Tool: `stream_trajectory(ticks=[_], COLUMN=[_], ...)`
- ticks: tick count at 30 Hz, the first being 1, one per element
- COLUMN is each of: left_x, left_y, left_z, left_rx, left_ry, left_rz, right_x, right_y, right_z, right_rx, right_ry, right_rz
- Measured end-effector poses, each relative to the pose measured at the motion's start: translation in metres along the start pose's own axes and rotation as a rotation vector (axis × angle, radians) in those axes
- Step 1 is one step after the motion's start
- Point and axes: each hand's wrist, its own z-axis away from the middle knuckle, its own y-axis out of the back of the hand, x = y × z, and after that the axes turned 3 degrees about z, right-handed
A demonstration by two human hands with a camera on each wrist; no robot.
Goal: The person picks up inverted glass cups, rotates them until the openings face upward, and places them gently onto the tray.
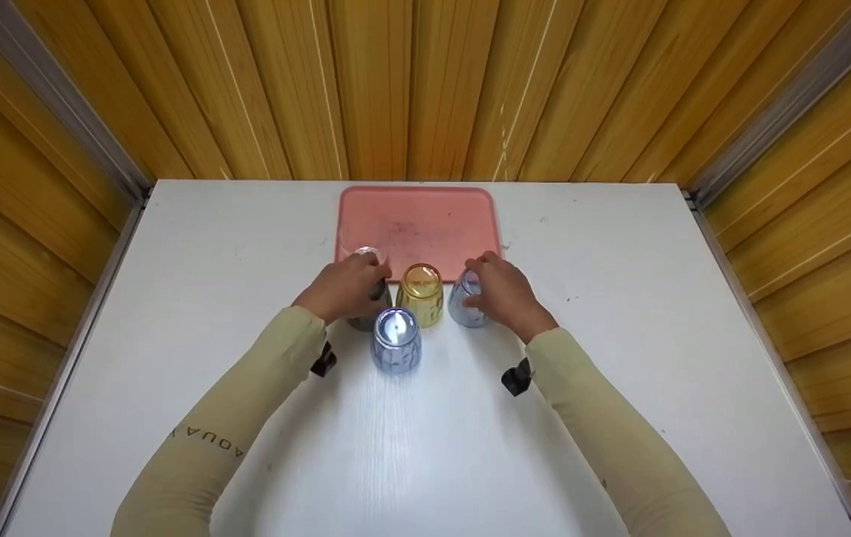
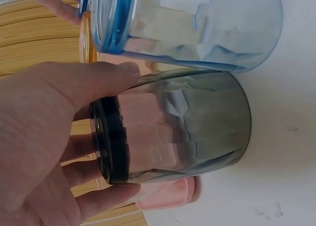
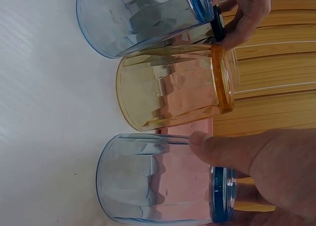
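Four coloured glasses stand bottom-up on one white counter [image 1: 604, 261]: a grey glass [image 2: 212, 117] pinched in the left hand's [image 1: 347, 287] grip, a pale blue glass [image 1: 466, 306] pinched in the right hand's [image 1: 503, 291] grip, one yellow glass [image 1: 422, 287] between, one blue glass [image 1: 397, 347] nearest the person. Behind them lies one pink tray [image 1: 425, 212]; one clear rim [image 1: 367, 251] shows beyond the left hand.

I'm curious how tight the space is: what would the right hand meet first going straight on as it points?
The right hand grips a blue glass; past that, the pink tray looks first in line, though depth is unclear and it might pass above.
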Motion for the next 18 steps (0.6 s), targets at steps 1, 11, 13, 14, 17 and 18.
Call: stream_trajectory(ticks=[1,11,13,14,17,18], left_x=[0.0001,0.0033,0.0039,0.0041,0.0043,0.0042], left_y=[0.0008,0.0062,0.0072,0.0076,0.0081,0.0082], left_z=[0.0,0.0002,0.0005,0.0007,0.0009,0.0009], left_rx=[-0.01,-0.062,-0.061,-0.06,-0.055,-0.055], left_ry=[0.006,0.037,0.03,0.027,0.017,0.015], left_rz=[0.004,0.006,0.001,-0.004,-0.014,-0.014], right_x=[0.0,0.0003,0.0005,0.0007,0.0007,0.0005], right_y=[-0.0002,0.0001,0.0003,0.0002,0.0,0.0], right_z=[-0.0001,-0.0002,-0.0001,-0.0002,-0.0001,-0.0001], right_rx=[0.002,0.011,0.015,0.017,0.02,0.02], right_ry=[0.0,0.025,0.031,0.034,0.035,0.033], right_rz=[0.001,0.011,0.03,0.036,0.045,0.043])
